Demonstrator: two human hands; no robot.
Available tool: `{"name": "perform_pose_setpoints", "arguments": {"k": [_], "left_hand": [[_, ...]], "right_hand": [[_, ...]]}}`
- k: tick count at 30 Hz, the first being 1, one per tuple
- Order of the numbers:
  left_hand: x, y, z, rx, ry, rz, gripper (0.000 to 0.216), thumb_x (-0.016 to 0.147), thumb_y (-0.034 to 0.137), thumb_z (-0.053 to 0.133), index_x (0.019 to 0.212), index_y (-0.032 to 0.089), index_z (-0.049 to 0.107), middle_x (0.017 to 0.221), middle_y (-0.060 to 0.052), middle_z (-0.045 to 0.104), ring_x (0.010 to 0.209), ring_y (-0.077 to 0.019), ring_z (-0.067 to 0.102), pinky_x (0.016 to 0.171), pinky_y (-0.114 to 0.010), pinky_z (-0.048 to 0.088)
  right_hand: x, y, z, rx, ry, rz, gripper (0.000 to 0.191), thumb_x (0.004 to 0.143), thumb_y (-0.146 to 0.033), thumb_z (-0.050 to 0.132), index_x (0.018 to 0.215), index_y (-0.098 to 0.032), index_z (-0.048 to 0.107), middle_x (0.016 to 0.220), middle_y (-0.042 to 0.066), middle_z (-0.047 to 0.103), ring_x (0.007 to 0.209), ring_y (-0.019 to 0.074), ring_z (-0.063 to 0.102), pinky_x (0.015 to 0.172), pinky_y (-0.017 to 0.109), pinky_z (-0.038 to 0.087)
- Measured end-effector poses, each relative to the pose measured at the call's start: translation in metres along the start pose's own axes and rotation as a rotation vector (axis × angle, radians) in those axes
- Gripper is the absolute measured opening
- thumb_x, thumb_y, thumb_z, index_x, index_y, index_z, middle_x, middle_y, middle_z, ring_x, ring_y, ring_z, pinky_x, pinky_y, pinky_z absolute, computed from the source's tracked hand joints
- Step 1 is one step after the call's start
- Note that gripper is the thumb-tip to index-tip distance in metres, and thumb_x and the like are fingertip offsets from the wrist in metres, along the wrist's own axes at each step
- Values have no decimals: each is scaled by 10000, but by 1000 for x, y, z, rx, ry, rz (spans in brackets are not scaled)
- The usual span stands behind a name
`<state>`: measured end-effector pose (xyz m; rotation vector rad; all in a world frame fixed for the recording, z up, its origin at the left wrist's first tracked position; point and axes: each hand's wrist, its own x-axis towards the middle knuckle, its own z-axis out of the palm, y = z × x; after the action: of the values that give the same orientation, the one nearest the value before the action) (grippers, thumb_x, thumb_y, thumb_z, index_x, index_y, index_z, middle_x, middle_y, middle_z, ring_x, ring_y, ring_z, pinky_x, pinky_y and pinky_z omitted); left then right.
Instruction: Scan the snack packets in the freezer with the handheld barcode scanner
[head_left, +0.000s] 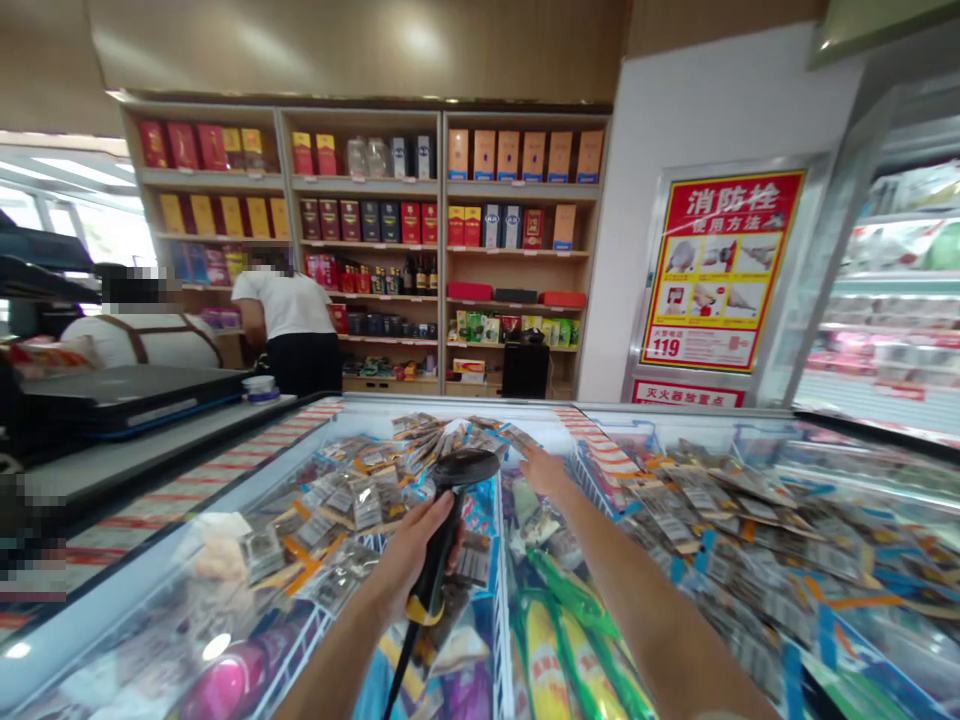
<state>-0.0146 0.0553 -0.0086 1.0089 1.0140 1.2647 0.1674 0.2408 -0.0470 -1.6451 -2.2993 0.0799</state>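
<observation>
My left hand [424, 545] is wrapped round the handle of a black barcode scanner [466, 466], its head tipped forward over the freezer and its cable hanging down. My right hand [546, 472] reaches farther out, fingers closed at the edge of a small flat packet [517, 437] by the far wall of the freezer. Around the scanner lie many small clear-fronted packets [367, 505] with barcode labels, heaped over wire baskets. Below my right forearm are green-and-yellow corn packs [547, 650].
Another heap of packets [705, 500] covers the freezer's right side. A counter with a black flat device [135, 395] stands at left. Two people in white tops, one a person [289, 305] bending, are by the shelves [367, 190] of boxes. A red sign [724, 270] hangs on the wall.
</observation>
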Motion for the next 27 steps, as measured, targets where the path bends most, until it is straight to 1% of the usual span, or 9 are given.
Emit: {"name": "perform_pose_setpoints", "arguments": {"k": [6,10,12,14,16,19,23,25,27], "left_hand": [[-5,3,6,-5,-27,1,354,633,501,578,649,154,513,508,14,543,399,-81,464,389,-196,333],[-8,1,11,-21,-12,9,343,636,489,579,659,155,503,505,13,548,391,-78,463,383,-191,330],[-8,-2,11,-24,-10,12,348,646,500,560,668,157,504,511,11,552,390,-81,466,383,-193,335],[-8,-4,11,-14,-9,9,353,650,510,548,671,160,507,506,11,549,389,-86,467,383,-198,340],[-10,-5,10,-1,-10,9,360,653,517,542,680,160,516,494,15,541,386,-88,464,384,-199,341],[-14,-3,8,12,1,14,383,650,532,540,666,149,528,507,8,550,391,-82,467,386,-191,338],[-20,-1,5,-1,33,25,397,641,531,550,612,136,525,513,-6,561,397,-80,477,393,-189,346],[-24,0,5,3,21,43,389,659,516,542,604,131,529,500,-7,558,395,-78,476,398,-187,347],[-28,0,6,26,-7,62,386,679,503,528,588,128,527,485,-8,552,391,-75,471,398,-184,344]], "right_hand": [[-59,12,-21,-4,43,-25,284,780,-251,395,943,-187,619,1048,78,600,958,211,541,817,317,384],[-74,13,-40,-63,29,135,271,742,-302,440,799,-149,656,856,115,651,869,247,580,743,327,416],[-70,10,-46,-68,44,96,298,700,-288,489,922,-152,634,951,121,631,921,255,565,763,330,414],[-63,5,-47,-27,40,-32,467,657,-249,532,1120,-184,533,1145,111,544,1042,241,505,824,310,392],[-57,0,-46,30,-17,-108,536,671,-227,511,1204,-218,454,1220,94,488,1090,215,474,851,290,380],[-52,-3,-46,51,-107,-44,513,678,-245,510,1189,-213,472,1111,94,572,1007,213,538,806,295,413],[-55,-3,-52,-14,-160,108,735,493,-388,684,1172,-183,490,1092,131,580,982,272,545,784,354,429],[-58,-1,-53,7,-168,76,778,431,-425,711,1145,-191,512,1138,129,551,1029,280,514,816,364,412],[-62,2,-52,76,-156,4,782,428,-402,718,1151,-196,505,1161,114,537,1055,264,496,841,337,397]]}}
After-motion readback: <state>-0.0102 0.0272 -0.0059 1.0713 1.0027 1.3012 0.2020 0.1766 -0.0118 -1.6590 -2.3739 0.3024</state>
